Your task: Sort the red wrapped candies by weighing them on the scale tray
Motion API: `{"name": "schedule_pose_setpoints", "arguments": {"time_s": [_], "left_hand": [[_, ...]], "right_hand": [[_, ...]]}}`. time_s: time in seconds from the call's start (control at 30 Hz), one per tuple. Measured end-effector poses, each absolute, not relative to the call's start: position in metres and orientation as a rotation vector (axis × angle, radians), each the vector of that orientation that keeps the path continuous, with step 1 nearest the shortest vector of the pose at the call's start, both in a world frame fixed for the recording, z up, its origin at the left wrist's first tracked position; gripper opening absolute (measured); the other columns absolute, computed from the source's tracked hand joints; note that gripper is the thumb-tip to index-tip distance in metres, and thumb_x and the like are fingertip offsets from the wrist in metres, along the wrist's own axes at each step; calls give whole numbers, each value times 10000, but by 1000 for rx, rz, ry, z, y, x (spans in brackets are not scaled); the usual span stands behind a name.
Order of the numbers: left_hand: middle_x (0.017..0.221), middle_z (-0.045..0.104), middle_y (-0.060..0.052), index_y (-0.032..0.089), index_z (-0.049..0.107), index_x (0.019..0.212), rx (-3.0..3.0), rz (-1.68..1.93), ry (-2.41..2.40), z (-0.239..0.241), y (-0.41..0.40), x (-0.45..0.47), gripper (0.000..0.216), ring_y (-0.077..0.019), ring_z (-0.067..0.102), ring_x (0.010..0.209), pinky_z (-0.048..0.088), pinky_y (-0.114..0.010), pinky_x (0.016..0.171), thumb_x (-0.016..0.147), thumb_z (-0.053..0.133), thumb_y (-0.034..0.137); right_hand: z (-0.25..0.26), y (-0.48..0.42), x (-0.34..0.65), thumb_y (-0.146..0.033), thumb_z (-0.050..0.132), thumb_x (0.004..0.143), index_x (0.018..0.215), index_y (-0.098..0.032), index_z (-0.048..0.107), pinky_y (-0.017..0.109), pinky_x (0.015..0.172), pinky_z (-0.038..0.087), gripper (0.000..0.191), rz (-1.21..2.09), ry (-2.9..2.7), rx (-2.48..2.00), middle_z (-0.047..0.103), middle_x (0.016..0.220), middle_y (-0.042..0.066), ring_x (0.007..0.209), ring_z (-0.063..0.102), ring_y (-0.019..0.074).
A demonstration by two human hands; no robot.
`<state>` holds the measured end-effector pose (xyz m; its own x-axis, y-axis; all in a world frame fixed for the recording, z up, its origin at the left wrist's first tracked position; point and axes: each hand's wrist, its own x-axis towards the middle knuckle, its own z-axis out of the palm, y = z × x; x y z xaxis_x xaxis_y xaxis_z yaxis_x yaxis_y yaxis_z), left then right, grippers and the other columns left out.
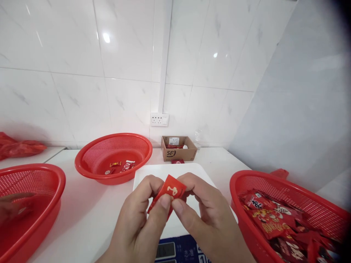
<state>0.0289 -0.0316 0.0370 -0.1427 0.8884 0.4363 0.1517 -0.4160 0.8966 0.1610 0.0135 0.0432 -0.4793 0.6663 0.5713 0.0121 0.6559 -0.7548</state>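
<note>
Between the fingers of both hands is a small red packet (pixel 171 189) with a pale gold print and a zigzag top edge. My left hand (pixel 139 215) pinches its left side, thumb on the front. On the right side, my right hand (pixel 208 212) is closed on the same packet, its thumb tip near the left thumb. Both hands are above a weighing scale's white pan (pixel 189 168). Part of the scale's blue panel (pixel 179 248), with a display and number keys, shows below them. Fingers hide much of the packet's lower part.
Red packets (pixel 271 219) fill a red basket (pixel 238 182) at right. Another red basket (pixel 82 160) at back left holds several small packets (pixel 127 166). In the left basket (pixel 52 212) is a blurred hand-like shape (pixel 16 208). A cardboard box (pixel 181 155) stands by the wall.
</note>
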Motion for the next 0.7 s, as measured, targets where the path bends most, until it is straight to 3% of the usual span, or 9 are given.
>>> {"name": "schedule_pose_setpoints", "arguments": {"time_s": [0.23,0.43,0.7], "left_hand": [[608,463,10,199,490,693,1492,1520,1190,40,-31,28,272,-131,488,630,389,-205,507,838,516,427],[617,511,4,194,537,680,1629,1416,1240,41,-32,25,233,-107,434,531,392,-208,475,806,563,387],[539,428,17,180,523,625,1561,1540,1166,35,-34,34,295,-92,370,493,325,-200,431,836,533,386]], "right_hand": [[48,13,168,-265,495,873,801,-226,572,220,618,426,112,884,-1928,-572,592,743,-24,682,515,103],[52,14,170,-334,421,912,708,-198,530,229,595,422,268,748,-2002,-608,570,673,-13,615,519,102],[50,13,169,-365,414,912,646,-203,468,210,524,387,317,650,-2029,-633,528,608,-26,544,478,89]]}}
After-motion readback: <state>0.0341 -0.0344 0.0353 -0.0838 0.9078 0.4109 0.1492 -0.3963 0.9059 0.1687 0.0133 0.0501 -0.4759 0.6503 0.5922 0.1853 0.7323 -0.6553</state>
